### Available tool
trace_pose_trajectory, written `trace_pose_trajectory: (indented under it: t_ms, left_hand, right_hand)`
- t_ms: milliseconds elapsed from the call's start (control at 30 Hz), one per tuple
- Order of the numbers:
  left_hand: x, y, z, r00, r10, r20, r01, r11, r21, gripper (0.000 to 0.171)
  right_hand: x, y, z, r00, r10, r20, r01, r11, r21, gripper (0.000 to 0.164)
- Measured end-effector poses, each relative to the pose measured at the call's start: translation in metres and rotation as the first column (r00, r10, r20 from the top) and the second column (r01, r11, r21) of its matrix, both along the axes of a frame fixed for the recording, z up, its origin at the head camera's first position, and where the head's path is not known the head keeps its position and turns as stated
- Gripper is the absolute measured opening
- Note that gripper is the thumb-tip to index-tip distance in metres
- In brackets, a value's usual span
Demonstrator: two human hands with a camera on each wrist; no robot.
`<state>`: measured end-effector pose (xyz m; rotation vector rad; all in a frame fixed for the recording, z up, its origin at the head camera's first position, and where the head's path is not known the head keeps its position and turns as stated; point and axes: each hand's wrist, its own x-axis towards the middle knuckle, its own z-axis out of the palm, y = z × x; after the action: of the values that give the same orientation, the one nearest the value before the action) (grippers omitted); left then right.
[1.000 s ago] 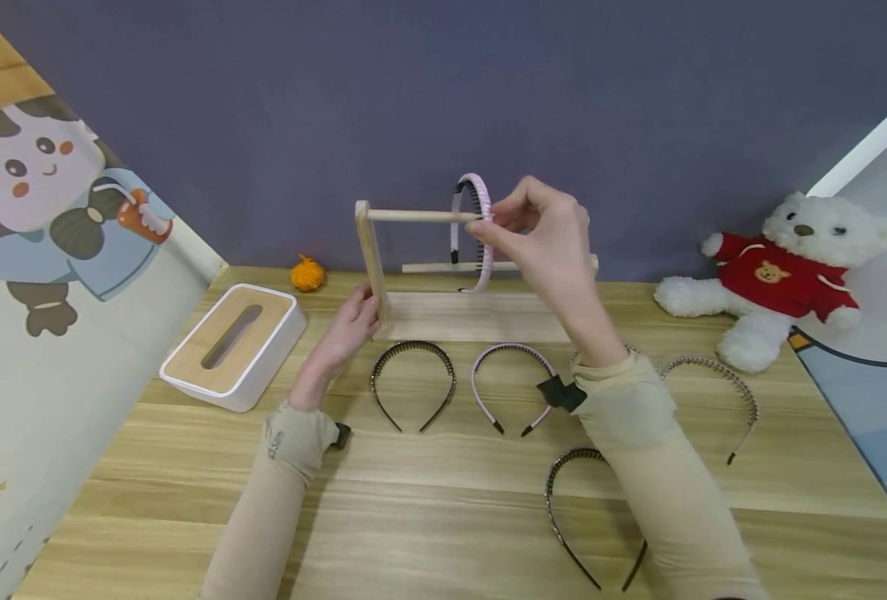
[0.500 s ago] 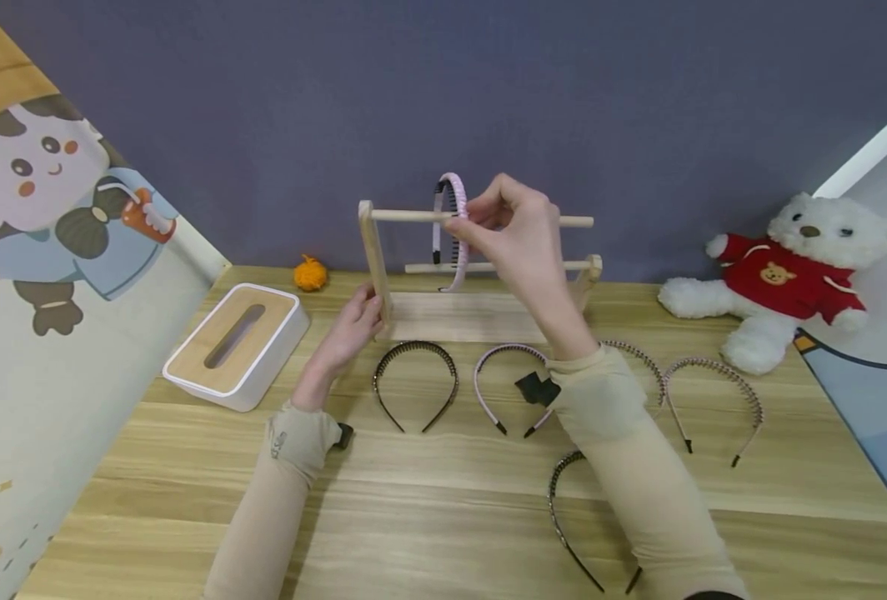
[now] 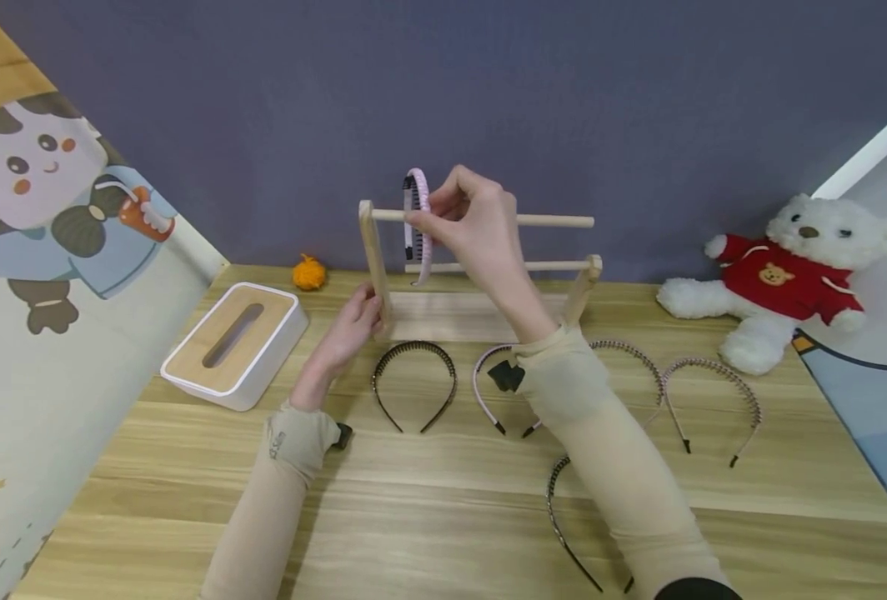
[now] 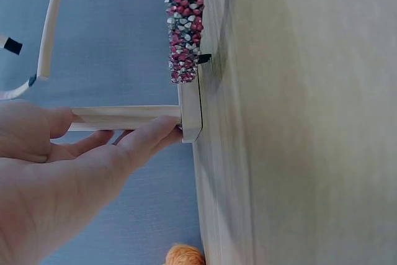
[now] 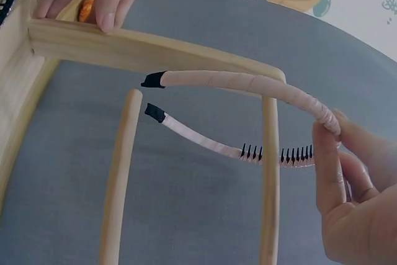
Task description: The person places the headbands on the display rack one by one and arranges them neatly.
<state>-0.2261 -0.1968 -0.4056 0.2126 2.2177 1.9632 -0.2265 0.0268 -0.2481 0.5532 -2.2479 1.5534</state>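
Observation:
A wooden rack (image 3: 473, 315) with two horizontal rods stands near the wall. My left hand (image 3: 348, 327) grips its left upright (image 4: 124, 116) low down, near the base. With thumb and fingertips my right hand (image 3: 481, 225) pinches a pink wrapped headband (image 3: 423, 187) at the top of its curve. The headband straddles the upper rod (image 3: 556, 221) close to the left upright, its black-tipped ends (image 5: 155, 80) pointing toward the lower rod (image 5: 121, 178). Black comb teeth line its inner side. Whether the band rests on the rod is unclear.
Several headbands lie on the table, including a dark one (image 3: 414, 344) and a pink one (image 3: 481, 392); my right arm covers some. A tissue box (image 3: 263, 367) and an orange ball-like item (image 3: 308, 273) are left. A white teddy bear (image 3: 774, 271) sits right.
My right hand has carried the pink headband leftward along the upper rod, toward the left upright. The left hand has stayed on the upright.

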Motion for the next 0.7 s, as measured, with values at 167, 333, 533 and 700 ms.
trace_pose_trajectory:
  t_ms: [167,333,533,700]
  left_hand:
    - [0.001,0.001,0.0,1.0,0.002,-0.016,-0.002,1.0,-0.005,0.047]
    - [0.0,0.001,-0.001,1.0,0.013,-0.024,-0.013,1.0,-0.011,0.046]
    - [-0.001,0.001,-0.002,0.999,0.02,-0.041,-0.021,0.999,-0.041,0.046]
    - [0.0,0.0,-0.003,0.999,0.011,-0.051,-0.014,0.998,-0.057,0.045]
  right_hand:
    - [-0.003,-0.012,-0.001,1.0,-0.002,0.007,0.002,1.0,0.027,0.025]
    - [-0.006,-0.024,-0.003,1.0,0.012,0.014,-0.013,0.998,0.055,0.025]
    - [-0.011,-0.035,-0.007,1.0,0.017,0.013,-0.018,0.995,0.098,0.025]
    - [-0.012,-0.041,-0.01,1.0,0.011,0.026,-0.014,0.991,0.136,0.027]
